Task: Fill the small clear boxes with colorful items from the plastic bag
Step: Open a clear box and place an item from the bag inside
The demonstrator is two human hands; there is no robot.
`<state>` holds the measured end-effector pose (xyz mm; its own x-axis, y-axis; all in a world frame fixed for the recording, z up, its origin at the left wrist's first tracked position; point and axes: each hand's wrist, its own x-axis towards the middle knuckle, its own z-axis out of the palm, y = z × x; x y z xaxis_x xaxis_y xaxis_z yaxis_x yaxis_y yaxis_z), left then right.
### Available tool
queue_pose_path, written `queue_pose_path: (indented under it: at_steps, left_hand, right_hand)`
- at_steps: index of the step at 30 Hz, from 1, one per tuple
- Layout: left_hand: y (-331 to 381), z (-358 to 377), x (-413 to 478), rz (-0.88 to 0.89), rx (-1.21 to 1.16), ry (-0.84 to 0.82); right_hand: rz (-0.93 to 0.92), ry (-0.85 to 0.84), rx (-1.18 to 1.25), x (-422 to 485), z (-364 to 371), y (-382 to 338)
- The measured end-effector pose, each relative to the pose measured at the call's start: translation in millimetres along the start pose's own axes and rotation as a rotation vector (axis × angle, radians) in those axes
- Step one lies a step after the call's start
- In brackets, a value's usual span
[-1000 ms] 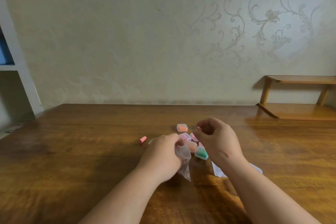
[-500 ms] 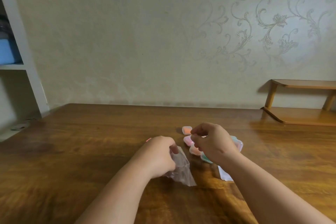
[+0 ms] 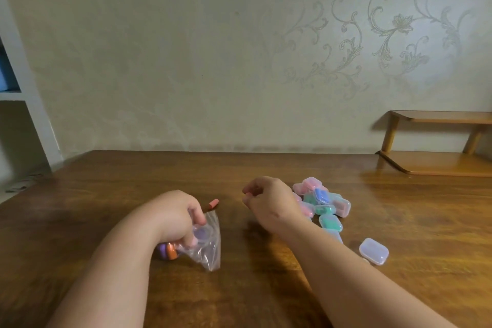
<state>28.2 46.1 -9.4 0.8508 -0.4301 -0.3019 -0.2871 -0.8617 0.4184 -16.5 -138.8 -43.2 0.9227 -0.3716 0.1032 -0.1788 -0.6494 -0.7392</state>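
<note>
My left hand (image 3: 175,218) grips a clear plastic bag (image 3: 209,243) low over the table. Purple and orange items (image 3: 167,251) show inside the bag under my palm. My right hand (image 3: 269,201) hovers to the right of the bag, apart from it, with its fingers curled and the tips pinched together. A small pinkish item (image 3: 248,192) seems to sit between those tips. A heap of small filled boxes (image 3: 323,201) in pink, blue and green lies just right of that hand. One empty clear box (image 3: 373,251) sits closed, nearer to me.
A loose pink-orange item (image 3: 213,203) lies on the wooden table (image 3: 106,194) between my hands. A low wooden shelf (image 3: 436,162) stands at the back right against the wall. A white shelving unit (image 3: 32,114) stands at the left.
My hands have parted: the left drew the bag back toward me and the right pulled away from the bag's mouth. The view shifted, uncovering the heap of boxes and the empty box.
</note>
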Motion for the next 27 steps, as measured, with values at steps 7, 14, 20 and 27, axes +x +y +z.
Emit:
queue_pose_path:
  at_steps: [7, 14, 20, 27]
  left_hand:
    - [-2, 2, 11, -0.074, 0.037, 0.075]
    - [-6, 4, 13, -0.069, 0.049, 0.108]
    - [-6, 4, 15, -0.052, 0.058, 0.107]
    - [21, 22, 14, 0.090, 0.070, 0.186]
  right_hand:
    - [0.008, -0.220, -0.378, 14, 19, -29]
    - [-0.164, -0.289, -0.484, 22, 42, -38]
    - [-0.193, -0.159, -0.440, 21, 36, -32]
    - [-0.200, 0.062, -0.272, 0, -5, 3]
